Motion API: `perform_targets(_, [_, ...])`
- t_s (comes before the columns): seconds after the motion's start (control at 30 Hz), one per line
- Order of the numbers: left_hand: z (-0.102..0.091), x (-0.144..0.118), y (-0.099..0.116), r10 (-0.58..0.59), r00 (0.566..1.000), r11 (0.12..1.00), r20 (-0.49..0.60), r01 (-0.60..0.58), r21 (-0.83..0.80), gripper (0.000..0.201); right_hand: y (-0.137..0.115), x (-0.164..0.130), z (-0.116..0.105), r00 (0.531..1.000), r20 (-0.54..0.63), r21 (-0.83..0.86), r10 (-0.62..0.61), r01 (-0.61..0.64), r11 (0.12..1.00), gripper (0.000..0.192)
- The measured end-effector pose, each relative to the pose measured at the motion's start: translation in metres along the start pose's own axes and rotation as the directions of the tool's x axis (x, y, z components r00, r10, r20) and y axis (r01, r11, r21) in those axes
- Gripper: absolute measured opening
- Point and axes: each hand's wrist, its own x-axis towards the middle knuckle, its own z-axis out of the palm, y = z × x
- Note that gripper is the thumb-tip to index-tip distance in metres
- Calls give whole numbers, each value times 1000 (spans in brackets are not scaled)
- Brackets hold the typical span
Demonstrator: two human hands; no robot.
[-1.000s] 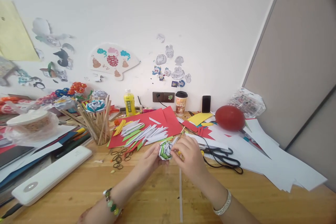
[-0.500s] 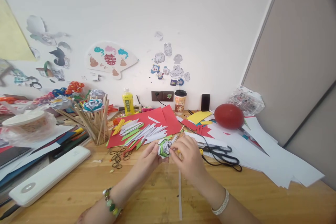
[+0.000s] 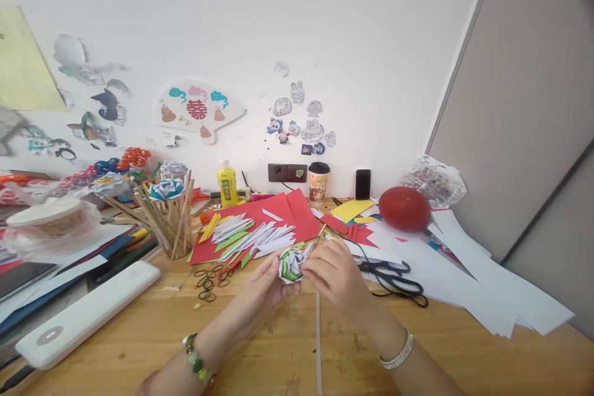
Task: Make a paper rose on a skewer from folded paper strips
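A small rolled paper flower, white with green strips, sits between both hands above the wooden desk. My left hand cups it from the left and below. My right hand pinches its right side with fingertips. A thin wooden stick pokes out behind the flower. Just beyond lie cut white and green paper strips on red paper. Black rubber bands are scattered left of my left hand.
Black scissors lie right of my right hand, beside white sheets and a red balloon. A holder of wooden sticks with paper flowers stands at the left. A white flat device lies front left. A yellow bottle, cup and phone stand by the wall.
Both hands stay on the paper flower, shifting slightly with it; my right fingers have changed their pinch a little. The view has wobbled slightly.
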Motion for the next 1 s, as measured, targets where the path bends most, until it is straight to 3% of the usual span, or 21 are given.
perform_targets(0.4, [1,-1,1,-32,999,999,-3,32,20,18,2,0,2,996,76,77,47,-53,996,13])
perform_targets(1.0, [2,0,2,-51,999,995,-5,51,88,22,3,-5,12,994,107,-179,-34,53,982,16])
